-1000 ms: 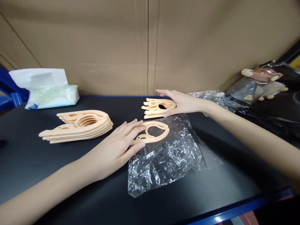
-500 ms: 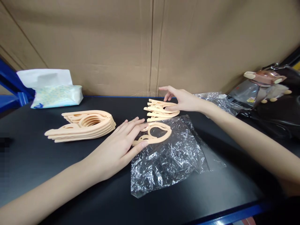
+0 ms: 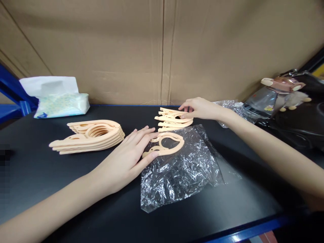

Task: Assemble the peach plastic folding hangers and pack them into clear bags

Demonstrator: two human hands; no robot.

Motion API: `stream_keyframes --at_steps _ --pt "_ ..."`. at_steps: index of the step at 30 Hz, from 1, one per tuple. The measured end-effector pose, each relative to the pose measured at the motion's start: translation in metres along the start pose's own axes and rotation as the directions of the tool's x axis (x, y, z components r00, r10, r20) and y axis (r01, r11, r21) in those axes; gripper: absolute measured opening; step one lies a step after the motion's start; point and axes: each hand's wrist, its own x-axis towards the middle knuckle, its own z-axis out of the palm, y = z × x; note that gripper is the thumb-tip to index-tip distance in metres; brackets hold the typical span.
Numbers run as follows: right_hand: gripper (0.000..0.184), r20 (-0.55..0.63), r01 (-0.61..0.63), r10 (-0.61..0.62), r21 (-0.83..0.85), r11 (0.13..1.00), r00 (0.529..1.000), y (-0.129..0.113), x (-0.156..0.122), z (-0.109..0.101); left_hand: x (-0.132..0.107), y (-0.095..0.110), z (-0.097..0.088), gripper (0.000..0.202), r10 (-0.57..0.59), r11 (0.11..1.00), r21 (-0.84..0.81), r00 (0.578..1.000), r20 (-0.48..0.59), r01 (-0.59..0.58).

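My left hand (image 3: 131, 153) lies with its fingers stretched out over the left end of a peach folding clothes hanger (image 3: 177, 148), thumb on its near arm. That hanger is folded and sits at the upper edge of a crinkled clear plastic bag (image 3: 174, 182); whether it is in or on the bag I cannot tell. Farther back, my right hand (image 3: 199, 108) has its thumb and curled fingers on the right end of a small stack of similar hangers (image 3: 168, 118). Left of my left hand is another neat stack of folded hangers (image 3: 106, 141).
A tissue pack (image 3: 63, 104) stands at the back left of the black table (image 3: 113, 216). Another clear plastic bag (image 3: 230, 106), a clear bottle with a brown top (image 3: 263, 99) and a black bag (image 3: 301, 125) are on the right. Cardboard (image 3: 113, 50) rises behind.
My right hand's fingers have come down and closed in on the right end of the small hanger stack. My left hand has stayed on the hanger at the plastic bag.
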Motion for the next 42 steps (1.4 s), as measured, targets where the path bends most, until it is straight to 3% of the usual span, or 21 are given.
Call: stream_keyframes --at_steps 6,12,14,17,20,22,24,27,30,34,39,42 --pt "0.022 -0.017 -0.019 0.018 -0.055 0.998 1.000 -0.008 0.002 0.000 0.000 0.000 0.000 0.051 0.006 1.000 0.008 1.000 -0.014 -0.006" --pt "0.025 -0.200 -0.025 0.000 -0.120 0.992 0.980 -0.018 -0.002 -0.009 -0.001 0.002 -0.002 0.050 0.010 1.000 0.002 0.999 -0.050 -0.010" --pt "0.029 -0.353 -0.044 -0.017 -0.164 0.986 0.936 -0.026 -0.007 -0.012 -0.002 0.004 -0.003 0.052 -0.008 0.999 -0.035 0.996 -0.088 0.005" --pt "0.035 -0.568 -0.080 -0.028 -0.164 0.983 0.822 -0.045 -0.017 -0.013 -0.002 0.008 -0.003 0.054 -0.114 0.975 -0.207 0.981 -0.160 0.079" --pt "0.031 -0.657 -0.002 0.001 0.000 1.000 0.754 -0.070 -0.029 -0.008 -0.001 0.011 -0.003 0.059 -0.250 0.844 -0.522 0.952 -0.176 0.125" --pt "0.026 -0.644 0.083 0.035 0.152 0.985 0.764 -0.087 -0.038 0.000 0.001 0.013 -0.004 0.068 -0.353 0.684 -0.715 0.923 -0.152 0.144" --pt "0.021 -0.587 0.150 0.074 0.323 0.934 0.806 -0.101 -0.047 0.011 0.003 0.015 -0.006 0.068 -0.434 0.524 -0.833 0.897 -0.079 0.180" --pt "0.018 -0.489 0.182 0.152 0.570 0.801 0.859 -0.116 -0.055 0.027 0.004 0.021 -0.010 0.049 -0.374 0.373 -0.891 0.921 0.110 0.258" --pt "0.018 -0.429 0.207 0.197 0.725 0.657 0.882 -0.122 -0.058 0.036 0.004 0.027 -0.011 0.031 -0.240 0.353 -0.879 0.939 0.247 0.321" --pt "0.015 -0.352 0.193 0.210 0.821 0.537 0.912 -0.125 -0.057 0.038 0.003 0.033 -0.010 0.020 -0.192 0.338 -0.884 0.943 0.271 0.323" --pt "0.015 -0.305 0.186 0.184 0.859 0.478 0.934 -0.126 -0.057 0.034 0.000 0.031 -0.008 0.029 -0.273 0.254 -0.923 0.937 0.217 0.287" --pt "0.014 -0.298 0.184 0.153 0.842 0.506 0.942 -0.125 -0.058 0.035 -0.001 0.028 -0.006 0.024 -0.321 0.247 -0.921 0.922 0.216 0.302"
